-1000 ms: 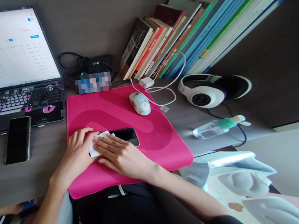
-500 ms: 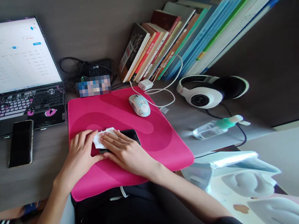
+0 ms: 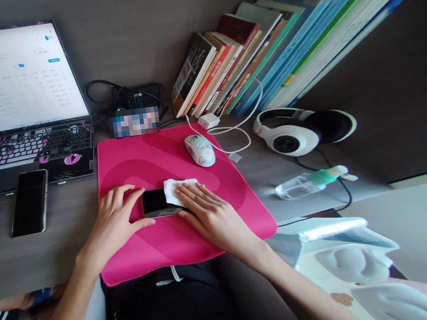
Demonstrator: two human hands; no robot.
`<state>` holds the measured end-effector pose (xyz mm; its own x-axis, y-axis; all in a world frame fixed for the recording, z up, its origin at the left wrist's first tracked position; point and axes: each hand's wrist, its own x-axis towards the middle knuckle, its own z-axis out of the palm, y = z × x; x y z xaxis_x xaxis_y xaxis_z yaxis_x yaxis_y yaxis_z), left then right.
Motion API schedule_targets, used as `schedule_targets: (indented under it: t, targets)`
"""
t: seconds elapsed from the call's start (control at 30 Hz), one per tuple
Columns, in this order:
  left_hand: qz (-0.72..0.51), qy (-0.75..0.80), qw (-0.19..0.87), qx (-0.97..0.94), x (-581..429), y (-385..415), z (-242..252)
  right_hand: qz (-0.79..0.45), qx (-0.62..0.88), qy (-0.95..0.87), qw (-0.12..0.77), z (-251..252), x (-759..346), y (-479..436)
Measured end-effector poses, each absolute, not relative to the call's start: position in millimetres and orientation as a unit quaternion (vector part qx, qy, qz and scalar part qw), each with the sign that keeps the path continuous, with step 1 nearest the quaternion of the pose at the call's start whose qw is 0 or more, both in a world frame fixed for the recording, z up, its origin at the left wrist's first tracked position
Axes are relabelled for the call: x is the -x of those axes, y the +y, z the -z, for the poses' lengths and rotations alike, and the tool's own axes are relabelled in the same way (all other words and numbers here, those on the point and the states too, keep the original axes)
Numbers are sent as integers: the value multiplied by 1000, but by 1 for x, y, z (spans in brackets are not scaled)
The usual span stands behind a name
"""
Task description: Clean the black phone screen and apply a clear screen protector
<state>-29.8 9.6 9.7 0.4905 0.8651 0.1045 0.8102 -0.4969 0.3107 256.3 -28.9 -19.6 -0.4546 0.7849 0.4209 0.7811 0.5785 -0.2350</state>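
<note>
A black smartphone (image 3: pixel 154 203) lies sideways, screen up, on the pink desk mat (image 3: pixel 132 258). At its left end is my left hand (image 3: pixel 116 211), the thumb and index finger gripping the near and far corners. My right hand (image 3: pixel 212 214) presses a folded white tissue (image 3: pixel 171 191) onto the phone's right part, fingers laid flat over it. The hand and tissue hide that end of the phone. A patterned computer mouse (image 3: pixel 200 150) rests on the mat beyond my right hand.
Left stand an open laptop (image 3: pixel 28 79) and a second phone (image 3: pixel 30 203). Behind the mat are a white charger (image 3: pixel 209 121) with its cable and a row of books (image 3: pixel 226 70). White headphones (image 3: pixel 292 137) and a spray bottle (image 3: pixel 302 184) lie on the right.
My right hand has slid the tissue rightward along the phone, uncovering the left part of the screen. My left hand stays at the phone's left end.
</note>
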Motion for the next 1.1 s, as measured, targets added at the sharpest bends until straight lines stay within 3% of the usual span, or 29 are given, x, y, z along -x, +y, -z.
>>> schedule_targets:
  t: [0.87, 1.1]
  targets:
    - [-114, 479, 82, -867, 26, 7, -10, 113, 445, -833, 309, 27, -268, -45]
    - [-125, 477, 67, -868, 23, 5, -8, 187, 449, -830, 273, 29, -251, -61]
